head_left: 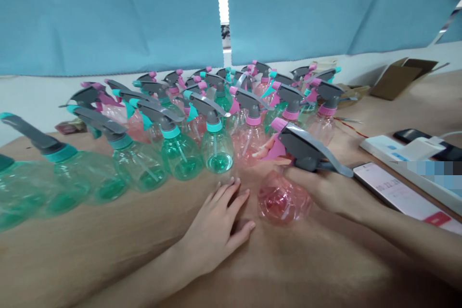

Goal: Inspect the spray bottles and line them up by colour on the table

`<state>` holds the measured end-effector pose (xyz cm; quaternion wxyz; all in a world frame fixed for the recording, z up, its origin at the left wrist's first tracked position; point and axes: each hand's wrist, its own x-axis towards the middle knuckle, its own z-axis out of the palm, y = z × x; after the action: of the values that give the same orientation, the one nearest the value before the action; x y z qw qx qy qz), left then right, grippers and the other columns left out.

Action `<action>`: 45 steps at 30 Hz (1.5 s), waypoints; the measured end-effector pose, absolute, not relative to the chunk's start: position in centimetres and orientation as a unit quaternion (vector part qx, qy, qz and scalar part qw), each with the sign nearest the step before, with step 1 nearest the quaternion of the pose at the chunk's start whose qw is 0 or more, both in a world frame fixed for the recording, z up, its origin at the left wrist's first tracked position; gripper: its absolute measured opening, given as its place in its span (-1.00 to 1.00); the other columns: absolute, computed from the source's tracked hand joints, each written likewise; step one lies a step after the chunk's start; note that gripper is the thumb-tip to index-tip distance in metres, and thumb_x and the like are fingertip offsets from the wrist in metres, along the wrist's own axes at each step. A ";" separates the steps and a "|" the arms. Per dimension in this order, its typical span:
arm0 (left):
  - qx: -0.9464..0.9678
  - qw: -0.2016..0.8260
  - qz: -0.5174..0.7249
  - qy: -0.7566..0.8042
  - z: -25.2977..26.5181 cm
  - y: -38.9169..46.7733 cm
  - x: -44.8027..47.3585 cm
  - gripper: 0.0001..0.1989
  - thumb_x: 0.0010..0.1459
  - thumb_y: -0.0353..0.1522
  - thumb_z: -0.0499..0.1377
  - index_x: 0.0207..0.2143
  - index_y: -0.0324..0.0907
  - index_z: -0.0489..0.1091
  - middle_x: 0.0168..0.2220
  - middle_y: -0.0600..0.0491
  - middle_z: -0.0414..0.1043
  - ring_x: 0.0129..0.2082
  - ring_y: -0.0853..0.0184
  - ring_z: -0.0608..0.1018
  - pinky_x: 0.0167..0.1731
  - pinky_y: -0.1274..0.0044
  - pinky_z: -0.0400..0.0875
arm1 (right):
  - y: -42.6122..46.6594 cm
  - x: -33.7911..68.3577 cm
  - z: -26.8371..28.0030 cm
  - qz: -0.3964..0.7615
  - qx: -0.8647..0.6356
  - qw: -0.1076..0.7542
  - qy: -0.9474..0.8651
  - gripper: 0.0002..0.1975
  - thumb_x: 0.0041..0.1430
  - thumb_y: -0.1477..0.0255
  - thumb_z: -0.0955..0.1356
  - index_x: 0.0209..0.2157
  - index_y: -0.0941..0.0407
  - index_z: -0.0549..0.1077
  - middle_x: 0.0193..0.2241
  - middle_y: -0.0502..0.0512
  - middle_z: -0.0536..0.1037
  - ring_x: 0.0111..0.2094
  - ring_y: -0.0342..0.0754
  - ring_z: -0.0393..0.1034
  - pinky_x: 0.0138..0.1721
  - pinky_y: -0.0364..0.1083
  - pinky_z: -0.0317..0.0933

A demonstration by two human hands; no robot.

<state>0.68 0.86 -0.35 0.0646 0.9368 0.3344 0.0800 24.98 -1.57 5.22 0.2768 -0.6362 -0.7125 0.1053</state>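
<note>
My left hand (220, 224) rests flat on the brown table, fingers apart and nothing in it. Just to its right, a clear pink spray bottle (283, 202) has a grey and pink trigger head and a little liquid low inside. My right hand (321, 187) reaches behind that bottle and wraps round its neck below the head; fingertips show beside the pink trigger. Part of that hand is hidden by the trigger head. Closest to my left fingertips stands a green spray bottle (217, 147) with a turquoise collar.
Several green and pink spray bottles crowd the table's back and left, including a green bottle (181, 156). At right lie a phone (400, 197), a white power strip (382, 149) and a dark device (415, 135). An open cardboard box (391, 79) sits behind, near a blue curtain (108, 14).
</note>
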 end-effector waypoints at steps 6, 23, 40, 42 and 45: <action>0.936 0.070 0.087 0.333 -0.2 0.9 0.7 -0.48 0.29 -0.15 0.05 0.21 -0.22 0.17 0.28 -0.18 0.08 0.25 0.05 0.18 0.15 0.16 0.14 | -2.5 25.0 5.1 0.137 -0.667 0.289 -0.673 -0.81 0.12 0.22 0.31 -0.33 -0.05 0.53 -0.40 0.03 0.52 -0.37 0.01 0.40 -0.34 -0.04 0.27; 0.937 0.067 0.084 0.332 -0.3 0.9 0.7 -0.47 0.30 -0.15 0.04 0.22 -0.22 0.15 0.29 -0.17 0.04 0.26 0.08 0.15 0.17 0.18 0.11 | -1.4 23.0 7.2 0.239 -0.635 0.367 -0.637 -0.90 0.03 0.40 0.32 -0.54 0.02 0.41 -0.64 -0.03 0.40 -0.35 0.05 0.42 -0.31 0.01 0.32; 0.937 0.068 0.087 0.332 -0.3 0.9 0.7 -0.48 0.29 -0.16 0.06 0.21 -0.22 0.17 0.28 -0.17 0.07 0.26 0.08 0.16 0.16 0.20 0.13 | -1.3 23.2 7.0 0.228 -0.623 0.376 -0.647 -0.91 0.04 0.39 0.33 -0.39 0.03 0.48 -0.51 -0.02 0.51 -0.35 0.03 0.43 -0.36 -0.02 0.31; 0.937 0.066 0.085 0.331 -0.3 0.9 0.7 -0.47 0.29 -0.16 0.05 0.22 -0.23 0.16 0.28 -0.17 0.06 0.26 0.08 0.15 0.17 0.20 0.12 | -1.3 23.1 7.2 0.233 -0.640 0.356 -0.640 -0.90 0.05 0.38 0.32 -0.38 0.04 0.48 -0.46 -0.01 0.53 -0.32 0.05 0.44 -0.35 -0.01 0.30; 0.936 0.067 0.088 0.334 -0.2 0.9 0.8 -0.48 0.29 -0.15 0.05 0.22 -0.20 0.16 0.28 -0.16 0.08 0.26 0.08 0.16 0.16 0.20 0.13 | -1.4 22.9 7.4 0.235 -0.671 0.332 -0.620 -0.88 0.06 0.34 0.32 -0.40 0.05 0.48 -0.38 0.02 0.56 -0.28 0.09 0.45 -0.33 0.03 0.29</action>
<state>0.76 0.91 -0.24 0.0671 0.9362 0.3336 0.0878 22.94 -1.38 7.39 0.3317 -0.6710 -0.6199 0.2354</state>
